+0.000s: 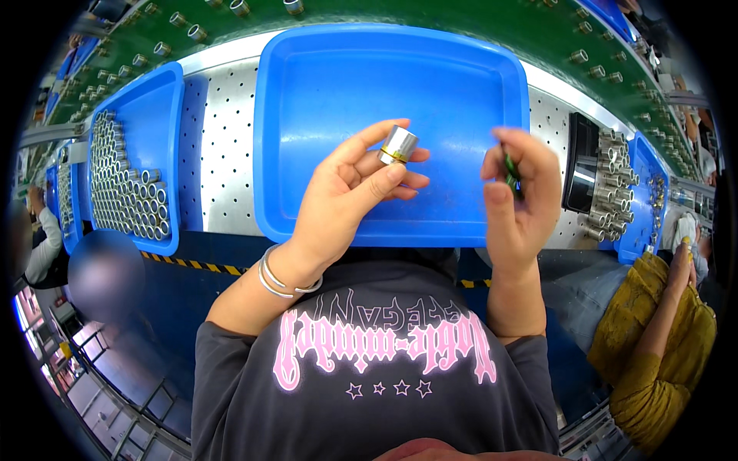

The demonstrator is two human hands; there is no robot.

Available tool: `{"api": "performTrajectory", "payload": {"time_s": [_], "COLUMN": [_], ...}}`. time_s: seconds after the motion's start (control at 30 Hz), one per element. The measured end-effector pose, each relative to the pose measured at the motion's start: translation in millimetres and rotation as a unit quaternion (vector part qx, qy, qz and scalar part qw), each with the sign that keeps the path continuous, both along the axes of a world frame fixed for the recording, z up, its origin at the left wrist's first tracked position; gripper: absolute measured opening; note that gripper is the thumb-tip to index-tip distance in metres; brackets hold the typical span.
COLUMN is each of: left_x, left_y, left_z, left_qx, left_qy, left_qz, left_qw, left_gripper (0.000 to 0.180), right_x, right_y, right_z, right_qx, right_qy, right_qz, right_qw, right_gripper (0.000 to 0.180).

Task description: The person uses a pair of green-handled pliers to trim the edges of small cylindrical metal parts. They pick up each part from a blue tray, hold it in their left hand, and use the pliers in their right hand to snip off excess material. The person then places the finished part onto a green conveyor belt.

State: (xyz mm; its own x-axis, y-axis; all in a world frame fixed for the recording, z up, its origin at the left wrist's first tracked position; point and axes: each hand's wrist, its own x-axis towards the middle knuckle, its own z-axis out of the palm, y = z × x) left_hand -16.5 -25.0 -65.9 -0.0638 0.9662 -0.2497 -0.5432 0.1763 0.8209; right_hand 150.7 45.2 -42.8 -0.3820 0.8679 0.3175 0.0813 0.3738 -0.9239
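My left hand (350,196) grips a short silver metal cylinder (397,144) with a thin yellow ring near its lower end, pinched between thumb and fingertips over the big blue tray (323,84). My right hand (519,192) is closed around a slim green tool (510,173), of which only a short piece shows between the fingers. The two hands hover about a hand's width apart above the tray's front half. Silver bangles circle my left wrist.
A narrower blue tray (157,100) on the left holds several rows of silver cylinders (123,192). Another blue tray (642,200) on the right holds more metal parts beside a black device (582,161). A green conveyor (430,19) carries fittings at the back. Other people sit at left and right.
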Motion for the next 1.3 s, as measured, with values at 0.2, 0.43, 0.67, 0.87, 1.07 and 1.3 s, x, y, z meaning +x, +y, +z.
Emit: {"api": "performTrajectory", "payload": {"time_s": [0.2,0.43,0.67,0.87,1.07,1.3], "left_x": [-2,-1,-1,-1,-1,-3], "left_y": [-1,-2,-3,0,1,2], "left_z": [-3,2,6,7,8,9], "left_qx": [0.023,0.032,0.027,0.028,0.028,0.027], "left_qy": [-0.023,0.007,0.02,0.018,0.014,0.003], "left_qz": [0.015,0.003,-0.006,-0.01,-0.01,-0.013], "left_qw": [0.999,0.999,0.999,0.999,0.999,1.0], "left_gripper": [0.047,0.047,0.048,0.047,0.047,0.047], "right_x": [-10,-11,-11,-10,-11,-12], "right_y": [2,4,3,5,5,6], "right_z": [-5,-9,-5,-5,-4,-4], "right_qx": [0.12,0.086,0.088,0.085,0.078,0.049], "right_qy": [-0.146,-0.167,-0.173,-0.167,-0.163,-0.144], "right_qz": [0.063,0.054,0.055,0.053,0.052,0.055], "right_qw": [0.98,0.981,0.979,0.981,0.982,0.987], "right_gripper": [0.023,0.019,0.017,0.016,0.016,0.016]}}
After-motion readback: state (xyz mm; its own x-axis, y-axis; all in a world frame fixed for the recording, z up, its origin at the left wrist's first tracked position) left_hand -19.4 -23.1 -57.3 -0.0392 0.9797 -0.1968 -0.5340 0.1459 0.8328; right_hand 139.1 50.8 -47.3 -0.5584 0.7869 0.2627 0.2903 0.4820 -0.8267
